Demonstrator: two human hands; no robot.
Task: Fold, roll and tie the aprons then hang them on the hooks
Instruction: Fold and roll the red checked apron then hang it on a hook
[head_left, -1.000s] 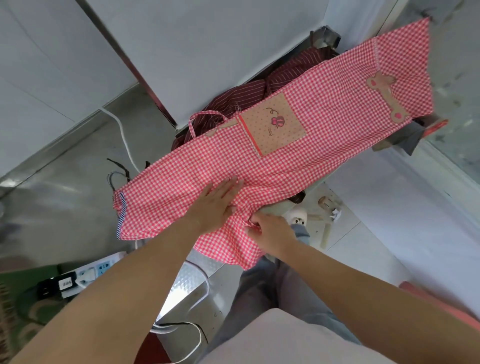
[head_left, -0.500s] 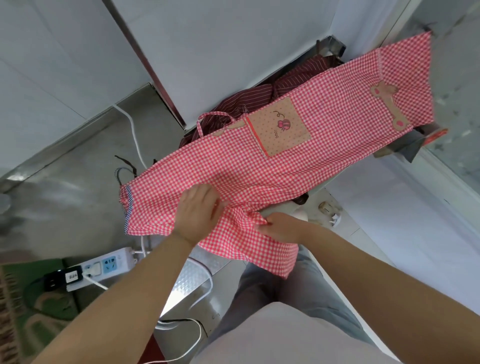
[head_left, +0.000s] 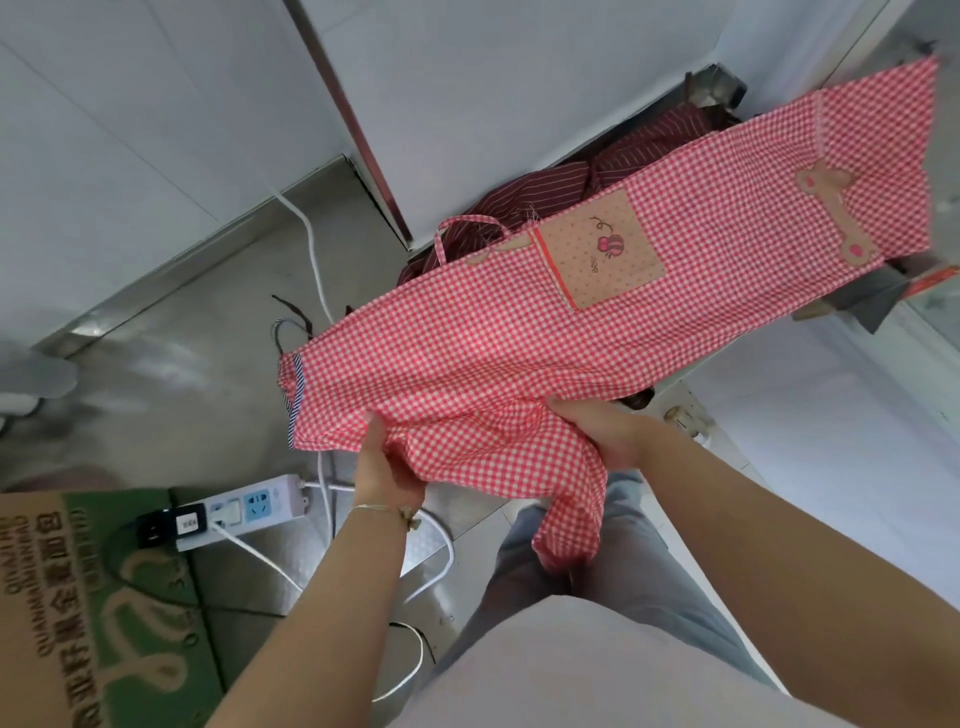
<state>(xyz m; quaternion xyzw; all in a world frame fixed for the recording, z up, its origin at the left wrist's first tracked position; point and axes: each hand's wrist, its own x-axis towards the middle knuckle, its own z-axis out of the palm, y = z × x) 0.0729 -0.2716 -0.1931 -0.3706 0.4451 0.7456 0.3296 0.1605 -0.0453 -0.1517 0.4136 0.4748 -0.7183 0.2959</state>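
Checked apron spread on steel counter, both hands at its near edge.
Behind apron: striped cloth by wall; left of it, power strip w/ white cable, cardboard box. Apron red-white, tan pocket w/ bee, near hem bunched. Left hand & right hand each have a grip holding that hem, one corner hanging off counter.

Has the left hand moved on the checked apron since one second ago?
Yes. The left hand has come off the top of the red checked apron and toward the person; it now grips the near hem from below, farther from the pocket.
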